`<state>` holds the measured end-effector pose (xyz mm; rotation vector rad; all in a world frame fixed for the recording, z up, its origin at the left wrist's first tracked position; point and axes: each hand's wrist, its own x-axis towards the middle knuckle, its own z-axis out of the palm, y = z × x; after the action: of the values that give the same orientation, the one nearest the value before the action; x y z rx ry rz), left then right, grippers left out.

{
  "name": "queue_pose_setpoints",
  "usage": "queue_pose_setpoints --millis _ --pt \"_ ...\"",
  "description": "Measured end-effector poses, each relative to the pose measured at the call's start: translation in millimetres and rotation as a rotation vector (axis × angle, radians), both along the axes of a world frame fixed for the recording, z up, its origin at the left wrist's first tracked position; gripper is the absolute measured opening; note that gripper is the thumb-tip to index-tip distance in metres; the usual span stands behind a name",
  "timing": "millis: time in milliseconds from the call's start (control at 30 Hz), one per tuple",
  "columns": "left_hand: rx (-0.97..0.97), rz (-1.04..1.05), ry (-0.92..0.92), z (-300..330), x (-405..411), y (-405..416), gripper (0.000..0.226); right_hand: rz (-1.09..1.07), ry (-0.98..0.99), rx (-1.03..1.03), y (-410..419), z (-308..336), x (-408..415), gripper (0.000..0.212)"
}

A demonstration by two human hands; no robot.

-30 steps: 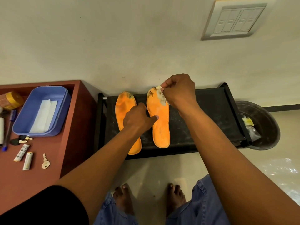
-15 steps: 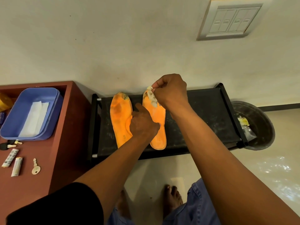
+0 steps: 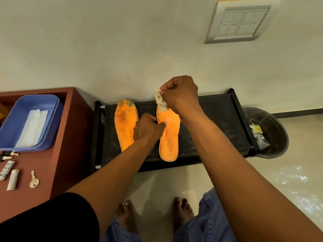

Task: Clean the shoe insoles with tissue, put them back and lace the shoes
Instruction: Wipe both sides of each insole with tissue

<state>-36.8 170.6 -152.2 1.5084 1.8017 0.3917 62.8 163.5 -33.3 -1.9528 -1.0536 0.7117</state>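
Two orange insoles lie side by side on a black rack (image 3: 209,123). The left insole (image 3: 123,123) has dark dirt at its toe end. My left hand (image 3: 147,129) presses its fingers on the inner edge of the right insole (image 3: 170,137), holding it down. My right hand (image 3: 180,95) hovers over that insole's toe end, pinching a crumpled, soiled tissue (image 3: 160,100) that hangs from its fingertips. No shoes are in view.
A blue tub (image 3: 10,126) with clean white tissue (image 3: 32,128) sits on the red-brown cabinet (image 3: 70,137) at left, with a key (image 3: 34,179) and small tubes. A black bin (image 3: 272,133) with waste stands right of the rack. My bare feet are below.
My right hand has lifted the tissue slightly off the right insole's toe end. My left hand shifted onto that insole's inner edge. The camera view drifted a little.
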Motion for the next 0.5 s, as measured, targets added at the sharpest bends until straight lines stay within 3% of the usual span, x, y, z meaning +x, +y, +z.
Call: queue_pose_setpoints --millis 100,267,500 --pt "0.051 -0.067 0.071 -1.1 2.0 -8.3 0.063 -0.001 0.004 0.009 -2.2 3.1 -0.5 0.016" --pt "0.077 -0.071 0.115 -5.8 10.0 -13.1 0.070 0.000 0.002 0.020 -4.1 6.0 -1.5 0.014" --pt "0.006 0.049 -0.004 -4.1 14.3 -10.9 0.023 -0.022 0.000 0.016 -2.8 4.3 2.7 0.015"
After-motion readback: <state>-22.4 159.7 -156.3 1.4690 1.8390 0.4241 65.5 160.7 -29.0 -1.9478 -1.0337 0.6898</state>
